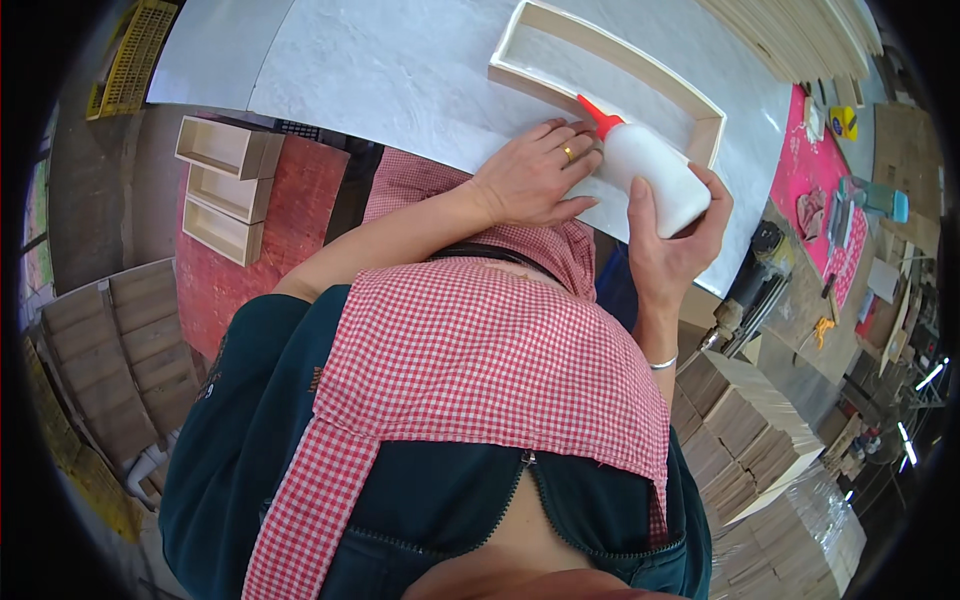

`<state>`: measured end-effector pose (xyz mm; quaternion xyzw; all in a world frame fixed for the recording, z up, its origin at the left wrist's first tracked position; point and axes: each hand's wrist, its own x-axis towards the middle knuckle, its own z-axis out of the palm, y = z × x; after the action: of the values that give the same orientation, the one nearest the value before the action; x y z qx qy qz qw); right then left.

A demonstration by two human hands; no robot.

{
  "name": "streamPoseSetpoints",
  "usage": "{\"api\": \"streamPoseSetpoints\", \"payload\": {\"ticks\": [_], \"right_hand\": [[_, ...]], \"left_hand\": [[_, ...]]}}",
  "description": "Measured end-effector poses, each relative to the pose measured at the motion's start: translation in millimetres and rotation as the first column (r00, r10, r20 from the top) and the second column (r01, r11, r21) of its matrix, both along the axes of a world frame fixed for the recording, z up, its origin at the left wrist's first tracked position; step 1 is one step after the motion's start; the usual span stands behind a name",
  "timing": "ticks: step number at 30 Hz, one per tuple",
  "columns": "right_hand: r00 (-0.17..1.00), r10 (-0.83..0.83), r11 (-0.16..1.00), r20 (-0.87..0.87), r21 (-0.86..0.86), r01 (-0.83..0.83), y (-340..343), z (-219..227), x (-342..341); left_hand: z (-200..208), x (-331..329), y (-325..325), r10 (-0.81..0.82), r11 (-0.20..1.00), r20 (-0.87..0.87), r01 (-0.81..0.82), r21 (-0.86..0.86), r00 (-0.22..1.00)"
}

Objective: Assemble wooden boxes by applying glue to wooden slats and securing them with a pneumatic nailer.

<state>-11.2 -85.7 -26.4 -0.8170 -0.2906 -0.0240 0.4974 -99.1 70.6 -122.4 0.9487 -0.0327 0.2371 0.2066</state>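
Right hand wraps white bottle, red nozzle beside the wooden frame's near rail, back from bench's near edge. Left hand palm-down, fingers loosely spread, nothing seen held. Advisable: steady nozzle, light squeeze.

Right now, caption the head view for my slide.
Right hand holds tilted white red-nozzled bottle near pale rectangular wooden frame; left hand alongside.

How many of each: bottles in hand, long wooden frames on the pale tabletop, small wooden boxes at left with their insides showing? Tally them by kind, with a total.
White bottle: 1
Long wooden frame: 1
Small wooden boxes: 3
Total: 5
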Motion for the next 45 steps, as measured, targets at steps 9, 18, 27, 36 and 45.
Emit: {"api": "streamPoseSetpoints", "payload": {"ticks": [9,18,27,36,45], "right_hand": [[0.986,-0.163,0.984,0.013,-0.07,0.164,-48.0,5.0,10.3],[0.945,-0.328,0.942,0.018,-0.077,0.328,-81.8,9.9,17.1],[0.915,-0.395,0.914,0.08,-0.067,0.4,-102.2,7.6,29.6],[0.844,-0.508,0.827,-0.172,0.176,0.534,-111.4,-13.1,85.3],[0.752,-0.617,0.735,0.233,-0.17,0.656,-112.9,-26.7,311.6]], "left_hand": [[5.0,1.7,-2.8,0.009,1.0,-0.016,-0.008,0.013,1.0],[5.4,0.8,-3.8,0.004,1.0,-0.052,-0.003,0.013,0.999],[5.7,2.3,-4.2,0.0,1.0,-0.074,0.001,0.013,0.997],[13.7,6.8,-7.8,-0.053,0.998,-0.1,0.054,0.007,0.994],[23.7,42.7,-43.8,-0.428,0.891,-0.295,0.453,0.019,0.854]]}}
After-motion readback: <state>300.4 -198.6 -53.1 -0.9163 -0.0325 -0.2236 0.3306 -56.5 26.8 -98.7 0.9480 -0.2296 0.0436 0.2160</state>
